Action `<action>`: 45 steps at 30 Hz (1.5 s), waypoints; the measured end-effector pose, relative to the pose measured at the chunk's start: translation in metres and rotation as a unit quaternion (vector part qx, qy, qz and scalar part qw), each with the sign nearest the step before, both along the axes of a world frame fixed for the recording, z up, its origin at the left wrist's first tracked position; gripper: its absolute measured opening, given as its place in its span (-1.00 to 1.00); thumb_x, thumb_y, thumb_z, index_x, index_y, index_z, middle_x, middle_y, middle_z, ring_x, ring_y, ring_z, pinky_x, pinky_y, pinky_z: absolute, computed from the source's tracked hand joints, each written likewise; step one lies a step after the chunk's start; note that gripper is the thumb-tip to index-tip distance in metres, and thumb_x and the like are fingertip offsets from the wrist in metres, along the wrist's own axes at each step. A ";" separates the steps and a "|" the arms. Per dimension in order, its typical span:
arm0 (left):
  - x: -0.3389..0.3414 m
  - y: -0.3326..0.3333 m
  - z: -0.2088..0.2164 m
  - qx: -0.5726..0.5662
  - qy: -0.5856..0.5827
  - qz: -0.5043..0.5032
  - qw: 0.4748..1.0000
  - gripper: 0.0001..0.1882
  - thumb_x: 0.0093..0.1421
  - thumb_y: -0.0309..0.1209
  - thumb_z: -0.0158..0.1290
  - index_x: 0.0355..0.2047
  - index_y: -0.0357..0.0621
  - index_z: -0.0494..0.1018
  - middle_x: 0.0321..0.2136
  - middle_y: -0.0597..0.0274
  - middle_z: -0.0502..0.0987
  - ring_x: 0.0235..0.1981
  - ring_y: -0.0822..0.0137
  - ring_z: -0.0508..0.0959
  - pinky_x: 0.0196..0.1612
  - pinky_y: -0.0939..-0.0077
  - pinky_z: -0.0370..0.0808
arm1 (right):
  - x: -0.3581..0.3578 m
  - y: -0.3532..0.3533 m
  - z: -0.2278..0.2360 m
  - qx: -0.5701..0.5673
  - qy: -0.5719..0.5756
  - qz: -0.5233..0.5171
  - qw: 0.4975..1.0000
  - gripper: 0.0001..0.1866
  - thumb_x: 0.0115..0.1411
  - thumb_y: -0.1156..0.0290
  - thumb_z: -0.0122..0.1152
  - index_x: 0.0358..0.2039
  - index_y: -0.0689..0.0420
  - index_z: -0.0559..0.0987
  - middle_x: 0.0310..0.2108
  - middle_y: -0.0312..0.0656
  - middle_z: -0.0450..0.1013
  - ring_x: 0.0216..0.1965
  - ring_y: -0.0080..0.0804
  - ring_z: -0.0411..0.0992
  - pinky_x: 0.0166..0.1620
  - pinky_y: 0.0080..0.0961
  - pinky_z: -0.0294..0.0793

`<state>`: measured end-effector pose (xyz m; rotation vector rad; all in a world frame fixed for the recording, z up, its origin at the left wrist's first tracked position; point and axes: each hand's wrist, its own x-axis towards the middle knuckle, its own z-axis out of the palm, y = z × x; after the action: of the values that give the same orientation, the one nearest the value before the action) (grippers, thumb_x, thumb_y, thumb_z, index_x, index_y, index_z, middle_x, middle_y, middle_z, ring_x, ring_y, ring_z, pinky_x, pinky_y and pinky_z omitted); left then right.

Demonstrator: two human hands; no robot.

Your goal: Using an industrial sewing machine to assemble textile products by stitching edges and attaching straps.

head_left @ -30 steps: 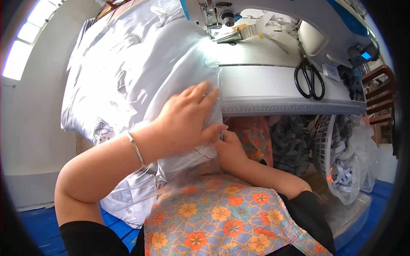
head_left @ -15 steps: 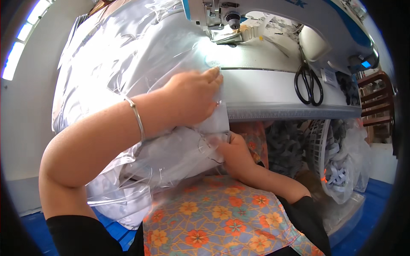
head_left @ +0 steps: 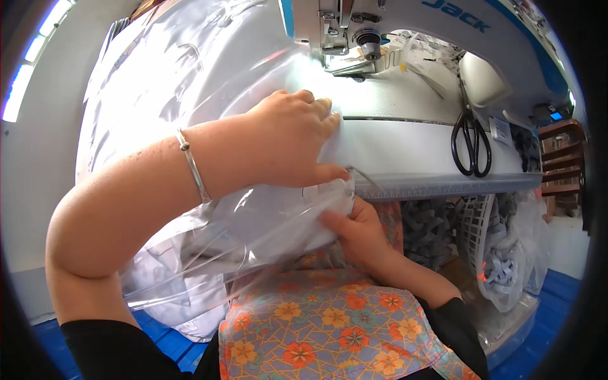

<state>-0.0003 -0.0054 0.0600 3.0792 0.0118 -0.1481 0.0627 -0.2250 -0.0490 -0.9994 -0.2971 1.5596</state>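
Glossy clear plastic sheeting (head_left: 266, 218) over white fabric spreads across the left of the sewing table and hangs down over its front edge. My left hand (head_left: 294, 139) lies on it, palm down, fingers stretched towards the bright spot below the sewing machine head (head_left: 367, 44) and thumb out along the material's right edge. Lower down, my right hand (head_left: 364, 231) pinches that right edge between thumb and fingers, just in front of the table. Glare whitens the material near the needle, so the needle and presser foot cannot be made out.
Black-handled scissors (head_left: 471, 145) lie on the table at right, and tweezers (head_left: 425, 77) lie behind the needle area. A ruler strip (head_left: 437, 185) runs along the front edge. Below stands a white basket (head_left: 476, 234) of grey strips beside a clear bag. A floral apron (head_left: 335, 323) covers my lap.
My left thumb has spread away from the fingers to the material's edge. My right hand still grips the edge, its fingers showing more clearly. The whole view has shifted slightly.
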 end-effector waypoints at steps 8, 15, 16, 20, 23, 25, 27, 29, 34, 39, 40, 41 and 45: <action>-0.010 -0.053 0.024 -0.012 0.216 0.031 0.976 -0.07 0.21 0.20 0.04 0.20 -0.53 0.30 0.21 -0.35 0.34 0.27 -0.10 0.36 0.32 0.16 0.27 | -0.002 -0.001 -0.010 -0.020 -0.056 0.170 0.984 -0.63 0.29 0.50 0.20 0.11 0.23 0.51 0.02 -0.26 0.52 0.07 -0.49 0.43 0.18 -0.43 0.40; -0.048 -0.044 -0.006 -0.049 -0.012 0.015 0.999 -0.11 0.14 0.04 0.17 0.29 -0.40 0.23 0.30 -0.25 0.24 0.32 -0.09 0.28 0.32 0.10 0.26 | -0.008 -0.016 0.001 0.066 -0.038 0.090 0.993 -0.66 0.34 0.47 0.18 0.10 0.23 0.52 0.00 -0.26 0.53 0.04 -0.50 0.45 0.13 -0.45 0.44; -0.050 -0.041 -0.009 -0.057 -0.035 0.006 0.998 -0.15 0.16 0.05 0.13 0.27 -0.37 0.27 0.29 -0.22 0.28 0.30 -0.07 0.31 0.30 0.10 0.28 | -0.008 -0.016 0.004 0.050 -0.037 0.086 0.994 -0.66 0.34 0.47 0.18 0.11 0.23 0.51 0.00 -0.23 0.54 0.04 -0.48 0.46 0.13 -0.42 0.45; -0.043 -0.028 -0.012 -0.055 -0.035 0.006 0.998 -0.17 0.13 0.02 0.15 0.26 -0.31 0.30 0.28 -0.17 0.31 0.30 -0.07 0.31 0.29 0.12 0.30 | -0.004 -0.009 0.017 -0.009 0.031 0.039 0.999 -0.66 0.33 0.51 0.16 0.10 0.25 0.51 0.01 -0.17 0.54 0.03 -0.43 0.49 0.12 -0.38 0.46; -0.031 -0.010 -0.012 -0.047 -0.042 -0.013 0.998 -0.20 0.11 0.01 0.17 0.24 -0.27 0.35 0.26 -0.14 0.34 0.29 -0.04 0.33 0.27 0.12 0.32 | 0.002 0.003 0.023 0.025 0.039 -0.017 0.999 -0.67 0.32 0.52 0.16 0.08 0.27 0.51 0.01 -0.15 0.54 0.01 -0.39 0.50 0.13 -0.37 0.46; -0.024 0.006 -0.011 -0.048 -0.068 -0.048 0.995 -0.25 0.09 -0.01 0.19 0.17 -0.27 0.42 0.21 -0.12 0.40 0.24 -0.05 0.39 0.25 0.14 0.34 | 0.006 0.008 0.020 0.006 0.052 -0.026 0.998 -0.68 0.31 0.53 0.15 0.07 0.27 0.51 0.01 -0.15 0.54 0.02 -0.38 0.50 0.13 -0.37 0.45; -0.019 0.019 -0.009 -0.070 -0.085 -0.056 0.992 -0.27 0.08 -0.01 0.20 0.14 -0.27 0.44 0.19 -0.12 0.42 0.22 -0.06 0.41 0.24 0.15 0.36 | 0.009 0.008 0.013 -0.012 0.066 -0.034 0.997 -0.69 0.31 0.54 0.14 0.06 0.28 0.51 0.00 -0.15 0.54 0.03 -0.38 0.50 0.14 -0.38 0.44; -0.017 0.021 -0.007 -0.085 -0.091 -0.055 0.991 -0.34 0.06 -0.06 0.22 0.04 -0.31 0.49 0.06 -0.13 0.50 0.09 -0.08 0.50 0.19 0.14 0.41 | 0.009 0.004 0.002 0.100 0.122 -0.038 0.987 -0.69 0.30 0.58 0.12 0.05 0.25 0.53 -0.01 -0.16 0.54 0.05 -0.41 0.47 0.12 -0.39 0.45; -0.017 -0.016 -0.012 -0.070 -0.070 0.038 0.994 -0.49 0.06 -0.16 0.19 -0.16 -0.43 0.53 -0.17 -0.12 0.54 -0.08 -0.04 0.55 0.11 0.16 0.46 | -0.009 0.011 -0.028 0.055 -0.015 0.168 0.984 -0.67 0.27 0.55 0.20 0.06 0.21 0.53 -0.01 -0.21 0.53 0.06 -0.46 0.44 0.13 -0.40 0.44; -0.018 -0.026 -0.027 0.083 -0.124 0.007 0.989 -0.64 0.10 -0.38 0.09 -0.14 -0.39 0.54 -0.13 -0.05 0.54 0.05 0.09 0.51 0.14 0.30 0.45 | -0.038 0.032 -0.033 0.033 -0.074 0.261 0.962 -0.58 0.26 0.45 0.29 0.13 0.20 0.51 -0.01 -0.27 0.53 0.05 -0.48 0.44 0.15 -0.44 0.45; -0.017 -0.020 -0.027 0.097 -0.129 -0.002 0.987 -0.67 0.10 -0.41 0.08 -0.15 -0.36 0.55 -0.14 -0.02 0.55 0.07 0.12 0.50 0.15 0.32 0.45 | -0.043 0.027 -0.027 0.061 -0.060 0.198 0.976 -0.57 0.26 0.45 0.29 0.14 0.20 0.51 -0.02 -0.27 0.54 0.03 -0.48 0.46 0.12 -0.44 0.48; -0.017 -0.015 -0.027 0.088 -0.085 0.013 0.992 -0.72 0.11 -0.41 0.08 -0.20 -0.29 0.59 -0.10 0.08 0.56 0.05 0.15 0.52 0.13 0.32 0.49 | -0.044 0.024 -0.020 0.060 -0.048 0.168 0.983 -0.56 0.26 0.45 0.30 0.15 0.19 0.50 -0.02 -0.28 0.54 0.01 -0.49 0.47 0.09 -0.44 0.51; -0.007 0.013 -0.010 0.078 -0.055 -0.050 0.994 -0.79 0.20 -0.37 0.03 -0.32 -0.25 0.59 -0.15 0.19 0.62 -0.12 0.12 0.60 -0.05 0.21 0.56 | -0.031 0.007 0.024 0.056 -0.043 0.167 0.983 -0.57 0.25 0.48 0.30 0.13 0.20 0.49 0.00 -0.25 0.53 0.02 -0.49 0.47 0.11 -0.39 0.50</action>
<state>-0.0077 0.0081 0.0499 3.2411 -0.1444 0.0189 0.0319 -0.2180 -0.0254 -0.9654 -0.6320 1.7808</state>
